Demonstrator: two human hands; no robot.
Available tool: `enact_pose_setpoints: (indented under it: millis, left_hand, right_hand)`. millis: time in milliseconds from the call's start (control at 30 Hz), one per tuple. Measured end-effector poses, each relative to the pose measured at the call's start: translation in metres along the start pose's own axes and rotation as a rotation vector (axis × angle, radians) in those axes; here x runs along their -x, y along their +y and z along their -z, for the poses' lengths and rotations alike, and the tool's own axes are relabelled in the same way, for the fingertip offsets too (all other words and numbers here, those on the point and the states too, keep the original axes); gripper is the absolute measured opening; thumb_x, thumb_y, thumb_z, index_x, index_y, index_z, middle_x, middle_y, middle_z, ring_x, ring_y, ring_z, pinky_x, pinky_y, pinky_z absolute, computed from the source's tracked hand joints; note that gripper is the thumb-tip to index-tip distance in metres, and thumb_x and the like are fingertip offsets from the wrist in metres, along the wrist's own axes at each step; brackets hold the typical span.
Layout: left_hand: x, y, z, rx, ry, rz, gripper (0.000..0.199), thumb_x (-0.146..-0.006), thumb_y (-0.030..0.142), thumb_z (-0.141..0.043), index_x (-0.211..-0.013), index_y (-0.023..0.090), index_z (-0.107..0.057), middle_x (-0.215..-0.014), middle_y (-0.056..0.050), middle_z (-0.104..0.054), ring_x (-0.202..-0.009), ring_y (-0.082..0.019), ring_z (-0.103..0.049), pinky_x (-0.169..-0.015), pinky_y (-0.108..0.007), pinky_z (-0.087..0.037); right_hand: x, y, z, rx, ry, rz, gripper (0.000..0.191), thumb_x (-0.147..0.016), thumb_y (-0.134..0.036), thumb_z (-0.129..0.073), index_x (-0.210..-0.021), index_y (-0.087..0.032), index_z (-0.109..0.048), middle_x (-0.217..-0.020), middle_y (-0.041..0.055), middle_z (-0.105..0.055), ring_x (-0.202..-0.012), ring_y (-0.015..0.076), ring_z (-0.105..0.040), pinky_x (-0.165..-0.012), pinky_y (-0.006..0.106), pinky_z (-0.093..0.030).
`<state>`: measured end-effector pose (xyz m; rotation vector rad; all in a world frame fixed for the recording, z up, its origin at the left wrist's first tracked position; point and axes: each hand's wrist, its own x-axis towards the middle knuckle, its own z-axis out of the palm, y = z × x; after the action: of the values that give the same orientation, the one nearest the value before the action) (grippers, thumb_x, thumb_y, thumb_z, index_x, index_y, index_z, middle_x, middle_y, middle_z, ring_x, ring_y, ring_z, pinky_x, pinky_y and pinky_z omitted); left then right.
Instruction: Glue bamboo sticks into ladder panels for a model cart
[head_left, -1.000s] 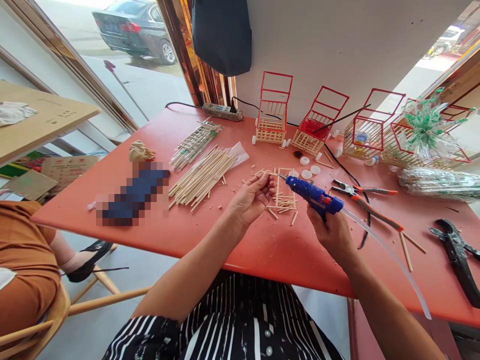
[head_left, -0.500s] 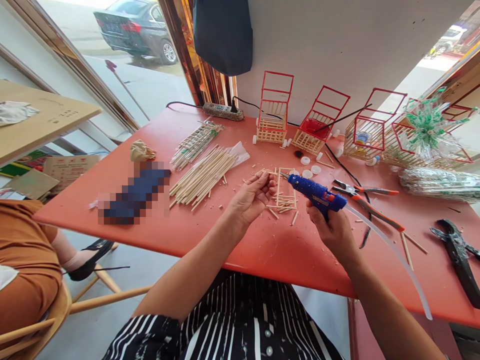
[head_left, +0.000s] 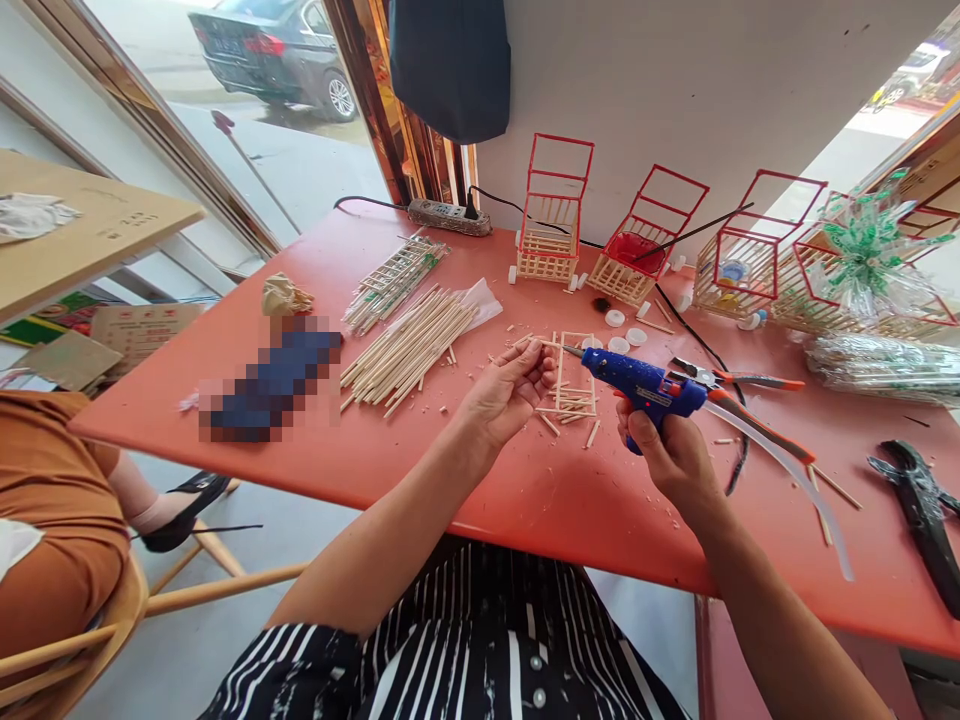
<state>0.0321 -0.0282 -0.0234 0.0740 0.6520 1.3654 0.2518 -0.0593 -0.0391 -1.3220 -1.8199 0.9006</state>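
Note:
My left hand [head_left: 517,385] pinches a short wooden stick [head_left: 550,344] between thumb and forefinger. The nozzle of a blue glue gun [head_left: 637,380] is at or very near the stick's right end; I cannot tell if they touch. Wrapped round the glue gun's handle is my right hand [head_left: 671,455], and a long clear glue stick [head_left: 795,470] trails from its back. A small rectangular wooden frame [head_left: 594,385] lies on the red table [head_left: 480,490] just beyond my hands, with short stick pieces at its lower end.
Left of my hands lies a pile of wooden sticks [head_left: 405,350]. Small stick carts with red frames [head_left: 549,235] stand along the back. Pliers [head_left: 765,425], a black tool [head_left: 919,520] and wrapped sticks [head_left: 885,365] are on the right. A seated person [head_left: 60,500] is at left.
The glue gun has turned slightly, its rear end now lower-tilted less and further right, with my right hand shifted right. My left hand still pinches the stick.

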Motion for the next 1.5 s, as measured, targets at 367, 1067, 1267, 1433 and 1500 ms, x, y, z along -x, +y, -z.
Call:
enact_pose_setpoints:
  millis: [367, 1067, 1267, 1433, 1500]
  left_hand:
    - [0.0015, 0.0003, -0.0009, -0.01, -0.009, 0.001, 0.036, -0.104, 0.002, -0.05, -0.073, 0.01, -0.067, -0.069, -0.003, -0.068, -0.061, -0.006, -0.064, -0.06, -0.016, -0.051]
    - [0.001, 0.0, 0.0013, -0.007, -0.026, -0.012, 0.035, -0.103, 0.002, -0.053, -0.073, 0.01, -0.069, -0.071, -0.003, -0.068, -0.061, -0.007, -0.064, -0.062, -0.017, -0.051]
    - [-0.0008, -0.0009, 0.003, -0.005, -0.026, -0.014, 0.033, -0.102, 0.002, -0.055, -0.072, 0.01, -0.068, -0.07, -0.004, -0.069, -0.061, -0.007, -0.065, -0.061, -0.017, -0.052]
    - [-0.0035, -0.0027, 0.0061, -0.013, -0.035, -0.022, 0.024, -0.097, 0.003, -0.066, -0.074, 0.011, -0.069, -0.071, -0.002, -0.069, -0.061, -0.007, -0.064, -0.06, -0.016, -0.053]
    - [-0.0046, -0.0032, 0.0071, -0.013, -0.042, -0.032, 0.025, -0.097, 0.004, -0.066, -0.073, 0.011, -0.069, -0.071, -0.003, -0.069, -0.061, -0.007, -0.064, -0.06, -0.017, -0.053]
  right_hand:
    - [-0.0013, -0.0034, -0.0003, 0.177, 0.038, 0.036, 0.056, -0.1, -0.072, -0.045, -0.082, -0.02, -0.058, -0.069, 0.0042, -0.057, -0.06, 0.0162, -0.049, -0.057, 0.033, -0.035]
    - [-0.0011, -0.0048, 0.0008, 0.246, 0.042, 0.075, 0.045, -0.102, -0.058, -0.046, -0.079, -0.021, -0.055, -0.064, 0.0017, -0.053, -0.056, 0.0148, -0.046, -0.055, 0.032, -0.027]
    - [-0.0015, -0.0064, 0.0018, 0.243, 0.038, 0.09, 0.047, -0.103, -0.06, -0.046, -0.077, -0.021, -0.055, -0.062, 0.0016, -0.053, -0.054, 0.0143, -0.044, -0.054, 0.032, -0.028]
    - [-0.0003, -0.0071, 0.0008, 0.248, 0.06, 0.082, 0.046, -0.102, -0.058, -0.046, -0.076, -0.021, -0.054, -0.063, 0.0019, -0.053, -0.055, 0.0145, -0.045, -0.054, 0.032, -0.026]
    - [-0.0001, -0.008, 0.0009, 0.258, 0.056, 0.088, 0.044, -0.102, -0.057, -0.046, -0.077, -0.021, -0.054, -0.063, 0.0019, -0.054, -0.056, 0.0148, -0.046, -0.054, 0.032, -0.027]
